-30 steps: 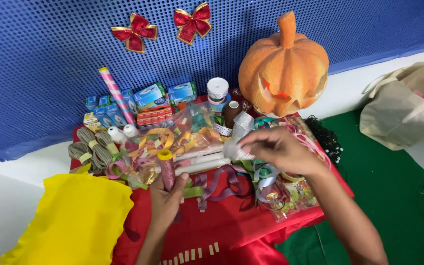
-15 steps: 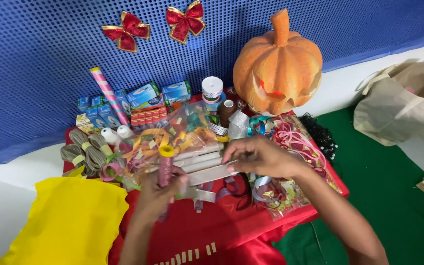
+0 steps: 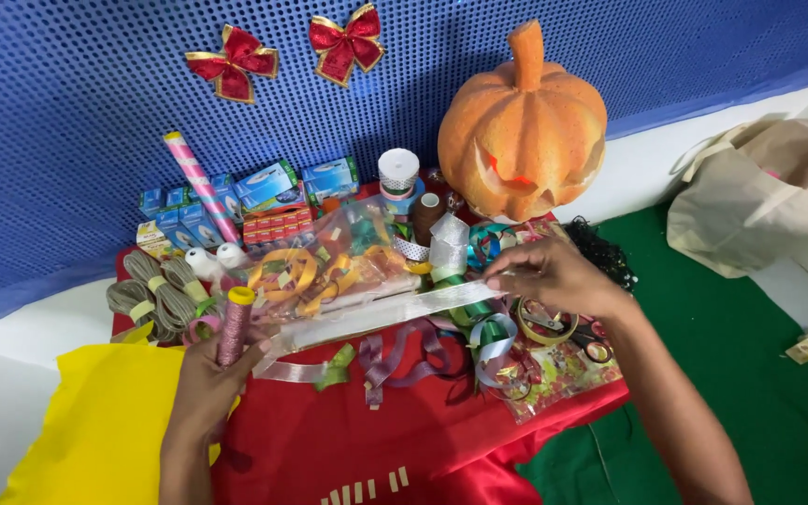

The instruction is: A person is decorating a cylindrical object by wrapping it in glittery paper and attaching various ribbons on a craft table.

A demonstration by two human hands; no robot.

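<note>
Left hand (image 3: 206,379) is wrapped around a pinkish glitter spool (image 3: 234,327) with a yellow cap, held upright over the near left part of the red cloth (image 3: 404,440) – fingers closed on it, thumb side also pinching one end of a pale ribbon (image 3: 376,313). Right hand (image 3: 558,276) has the other end pinched between thumb and fingertips, so the ribbon runs taut between the two hands, slanting up toward the right, just above the craft pile

The hands are well apart, one at each end of that strip. Under it sit loose ribbon curls and a clear bag of yellow ribbon (image 3: 329,266). Behind that: small blue boxes (image 3: 264,187), a pink striped tube (image 3: 194,185), a white tape roll (image 3: 398,171) – and a big orange pumpkin (image 3: 521,126) against the blue wall, with two red bows (image 3: 282,56) pinned above. Twine bundles (image 3: 151,295) lie at the left edge, yellow fabric (image 3: 95,430) hangs off the near left corner, and a beige bag (image 3: 759,196) sits off to the right on the green floor
</note>
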